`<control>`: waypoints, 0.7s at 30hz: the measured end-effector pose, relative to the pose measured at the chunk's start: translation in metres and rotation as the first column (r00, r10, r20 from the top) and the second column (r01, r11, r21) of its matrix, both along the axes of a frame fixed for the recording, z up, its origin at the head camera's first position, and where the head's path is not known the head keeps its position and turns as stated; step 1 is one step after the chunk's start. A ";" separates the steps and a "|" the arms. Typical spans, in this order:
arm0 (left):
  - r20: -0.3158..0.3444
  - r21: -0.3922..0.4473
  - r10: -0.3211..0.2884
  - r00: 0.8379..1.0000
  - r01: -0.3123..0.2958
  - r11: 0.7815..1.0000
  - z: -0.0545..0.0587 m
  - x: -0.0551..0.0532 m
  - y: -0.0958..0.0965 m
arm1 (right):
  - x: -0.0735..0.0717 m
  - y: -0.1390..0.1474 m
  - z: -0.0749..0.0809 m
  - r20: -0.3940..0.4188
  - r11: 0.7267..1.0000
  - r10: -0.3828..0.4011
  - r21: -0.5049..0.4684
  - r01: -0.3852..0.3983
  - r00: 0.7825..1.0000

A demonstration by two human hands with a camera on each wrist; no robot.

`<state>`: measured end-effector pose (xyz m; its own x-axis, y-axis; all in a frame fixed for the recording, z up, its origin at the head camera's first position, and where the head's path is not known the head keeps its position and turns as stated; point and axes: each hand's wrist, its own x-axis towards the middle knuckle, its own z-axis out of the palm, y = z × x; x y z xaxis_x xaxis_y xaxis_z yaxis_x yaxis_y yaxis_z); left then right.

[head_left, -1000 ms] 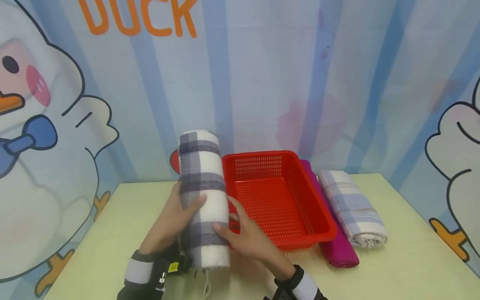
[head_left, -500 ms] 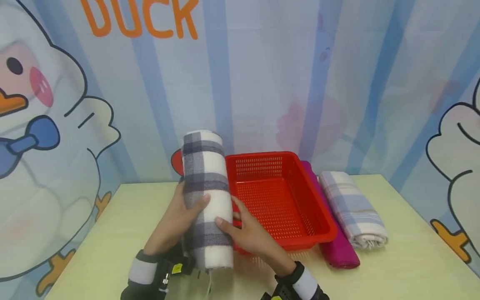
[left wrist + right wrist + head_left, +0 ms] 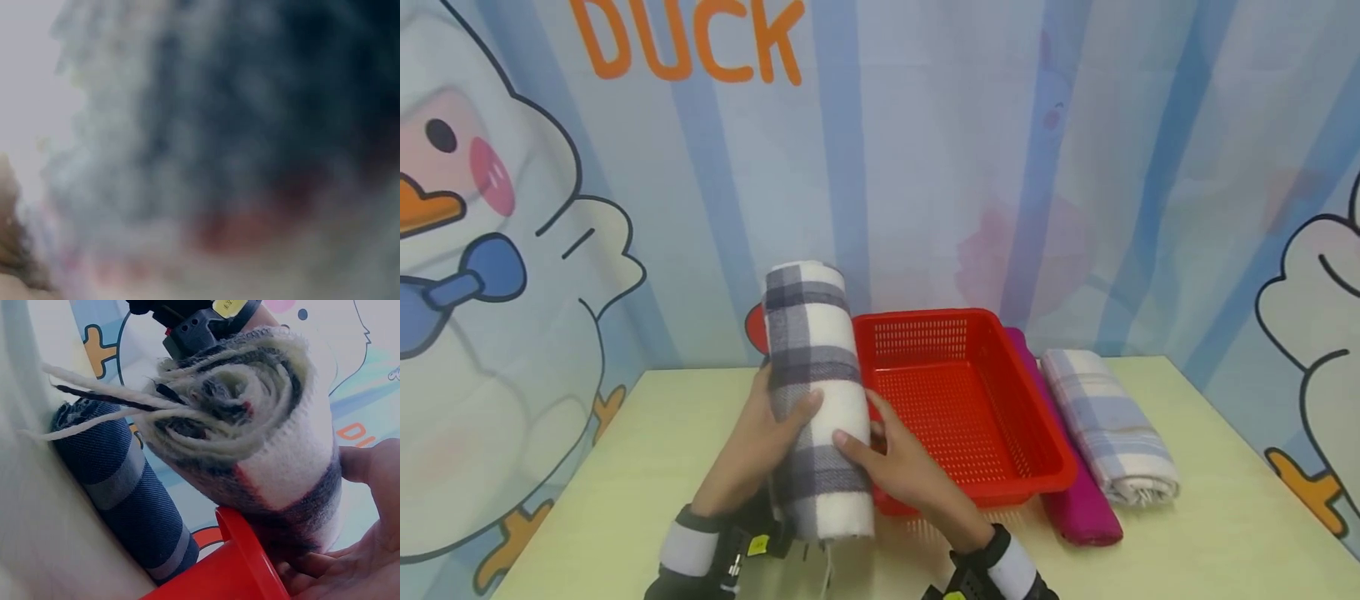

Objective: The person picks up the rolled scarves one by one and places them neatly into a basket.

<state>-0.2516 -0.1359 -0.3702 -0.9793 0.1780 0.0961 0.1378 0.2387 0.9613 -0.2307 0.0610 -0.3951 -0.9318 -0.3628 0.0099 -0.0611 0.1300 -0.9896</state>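
Observation:
A rolled checked scarf (image 3: 820, 400), white and grey-blue with fringe at its near end, is held up slantwise at the basket's left side. My left hand (image 3: 763, 437) grips its left side, thumb on top and the fingers hidden behind it. From the right, my right hand (image 3: 898, 462) holds the roll with thumb on top and fingers at its side. The right wrist view shows the spiral end of the scarf (image 3: 231, 394) and loose tassels. In the left wrist view, the scarf (image 3: 206, 125) is a close, dark blur.
A red plastic basket (image 3: 1011, 400) stands right of the scarf. Beyond it lie a magenta roll of cloth (image 3: 1084, 508) and a pale blue-and-white checked folded cloth (image 3: 1112, 425). A dark blue striped roll (image 3: 134, 487) lies on the table (image 3: 625, 483) near the basket.
The scarf and both hands have shifted slightly right, and the roll now overlaps the basket's left rim a little more. Both hands keep their hold.

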 end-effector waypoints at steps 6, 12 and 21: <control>-0.022 0.013 0.000 1.000 0.000 1.000 0.001 -0.001 0.002 | -0.005 0.002 0.002 0.010 1.000 0.017 -0.011 -0.016 1.000; -0.053 0.046 -0.016 0.998 0.018 0.999 -0.001 -0.002 0.005 | -0.009 0.006 0.005 0.029 0.999 0.023 -0.024 -0.022 0.999; -0.053 0.047 0.004 0.999 -0.001 0.999 0.001 0.001 0.006 | -0.015 0.014 0.009 0.080 0.995 0.071 -0.075 -0.065 0.994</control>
<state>-0.2507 -0.1295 -0.3691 -0.9731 0.1696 0.1561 0.1882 0.1941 0.9628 -0.2460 0.0745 -0.3857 -0.9036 -0.4268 -0.0378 0.0152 0.0563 -0.9983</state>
